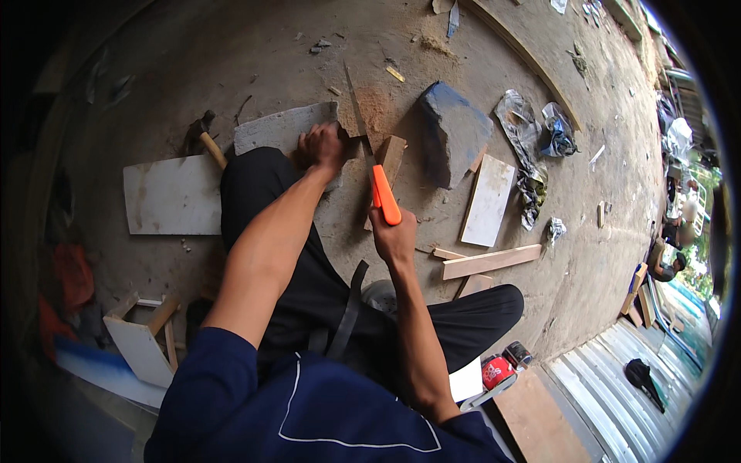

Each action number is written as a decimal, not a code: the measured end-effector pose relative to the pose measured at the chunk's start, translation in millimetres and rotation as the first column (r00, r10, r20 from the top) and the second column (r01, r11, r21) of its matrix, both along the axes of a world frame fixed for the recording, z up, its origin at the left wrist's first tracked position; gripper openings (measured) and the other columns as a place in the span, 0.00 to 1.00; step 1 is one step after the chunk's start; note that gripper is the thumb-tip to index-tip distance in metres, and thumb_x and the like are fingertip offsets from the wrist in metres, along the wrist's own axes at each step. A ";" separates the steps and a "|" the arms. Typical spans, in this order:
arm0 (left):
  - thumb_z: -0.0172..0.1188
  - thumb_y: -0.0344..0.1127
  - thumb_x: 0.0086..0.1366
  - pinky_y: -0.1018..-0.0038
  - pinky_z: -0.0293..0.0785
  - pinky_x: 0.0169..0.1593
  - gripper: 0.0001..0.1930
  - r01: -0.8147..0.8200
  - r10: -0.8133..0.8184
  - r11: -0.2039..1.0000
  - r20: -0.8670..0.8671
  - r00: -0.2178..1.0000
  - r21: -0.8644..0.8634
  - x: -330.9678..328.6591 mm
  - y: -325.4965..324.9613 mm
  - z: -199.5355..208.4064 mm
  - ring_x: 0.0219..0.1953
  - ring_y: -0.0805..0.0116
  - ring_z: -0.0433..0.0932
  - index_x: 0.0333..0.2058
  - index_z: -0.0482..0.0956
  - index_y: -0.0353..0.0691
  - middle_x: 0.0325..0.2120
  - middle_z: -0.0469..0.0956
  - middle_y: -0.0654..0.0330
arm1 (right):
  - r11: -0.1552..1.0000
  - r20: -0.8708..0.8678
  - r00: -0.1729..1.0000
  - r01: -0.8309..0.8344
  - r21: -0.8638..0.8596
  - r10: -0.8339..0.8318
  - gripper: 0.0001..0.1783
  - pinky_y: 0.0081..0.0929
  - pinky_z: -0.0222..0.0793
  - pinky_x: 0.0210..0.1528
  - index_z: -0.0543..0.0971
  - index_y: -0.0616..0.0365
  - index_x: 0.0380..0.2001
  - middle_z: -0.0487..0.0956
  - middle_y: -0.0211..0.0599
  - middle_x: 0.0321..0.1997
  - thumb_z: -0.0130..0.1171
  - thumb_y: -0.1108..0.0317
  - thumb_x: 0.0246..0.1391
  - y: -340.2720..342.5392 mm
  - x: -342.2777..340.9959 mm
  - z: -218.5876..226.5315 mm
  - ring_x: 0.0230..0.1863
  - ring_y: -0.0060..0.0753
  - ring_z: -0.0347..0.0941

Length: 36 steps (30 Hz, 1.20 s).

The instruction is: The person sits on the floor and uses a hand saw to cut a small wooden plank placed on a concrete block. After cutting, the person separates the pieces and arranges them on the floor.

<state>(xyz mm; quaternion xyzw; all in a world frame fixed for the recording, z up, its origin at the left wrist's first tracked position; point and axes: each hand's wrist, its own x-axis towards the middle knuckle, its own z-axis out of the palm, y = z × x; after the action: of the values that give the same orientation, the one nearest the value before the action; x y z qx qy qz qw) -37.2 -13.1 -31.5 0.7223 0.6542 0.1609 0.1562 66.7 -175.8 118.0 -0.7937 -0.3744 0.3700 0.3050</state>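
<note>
My right hand (pixel 395 234) is wrapped around the bright orange handle of a handsaw (pixel 387 202). The saw's thin blade points away from me, slanting slightly left, and passes just right of my left hand (pixel 323 148). That hand is closed, pressing down on a short, dark piece of wood (pixel 353 147) at the blade's edge; my fingers hide most of it. Beneath and beside my left hand lies a rough grey slab (pixel 282 126). To the right of the blade, a wooden block (pixel 391 158) rests at a slant on the ground. Reddish sawdust (pixel 378 112) is scattered beyond.
A hammer (pixel 211 145) and white board (pixel 171 197) lie left; a bluish stone block (pixel 455 135), another white board (pixel 488 201), wood strips (pixel 492 262) and crumpled plastic (pixel 517 116) lie right. A red power tool (pixel 498 373) is near my knee. Another person (pixel 665 262) sits far right.
</note>
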 end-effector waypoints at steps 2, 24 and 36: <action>0.49 0.36 0.55 0.58 0.61 0.45 0.07 -0.049 0.049 0.998 -0.008 0.999 -0.030 -2.6 0.6 2.0 0.39 0.61 0.73 0.24 0.77 0.46 0.30 0.77 0.62 | 0.999 -0.015 0.999 -0.042 -0.010 0.041 0.14 0.34 0.63 0.23 0.73 0.68 0.20 0.70 0.55 0.16 0.59 0.65 0.45 -25.0 -2.6 18.0 0.17 0.44 0.70; 0.50 0.37 0.54 0.58 0.62 0.45 0.07 -0.032 0.034 0.998 -0.032 0.999 0.058 -0.4 1.3 -7.4 0.37 0.63 0.75 0.24 0.78 0.48 0.27 0.78 0.65 | 0.997 0.000 1.000 -0.030 0.069 0.030 0.14 0.39 0.65 0.26 0.74 0.66 0.20 0.71 0.56 0.18 0.59 0.64 0.43 -3.0 -2.8 -3.4 0.22 0.56 0.71; 0.49 0.36 0.54 0.59 0.63 0.43 0.08 -0.022 0.024 0.997 -0.021 0.999 0.075 -6.2 -0.7 -4.6 0.38 0.62 0.75 0.23 0.77 0.46 0.28 0.78 0.63 | 0.999 -0.062 0.998 -0.028 0.028 0.030 0.16 0.36 0.64 0.24 0.73 0.68 0.19 0.70 0.56 0.17 0.59 0.63 0.44 -32.4 -3.1 18.3 0.18 0.50 0.70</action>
<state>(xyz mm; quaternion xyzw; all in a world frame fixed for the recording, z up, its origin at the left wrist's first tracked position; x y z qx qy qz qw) -43.3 -13.8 -36.1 0.7217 0.6578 0.1790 0.1200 63.6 -208.2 136.2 -0.7720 -0.3814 0.3937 0.3218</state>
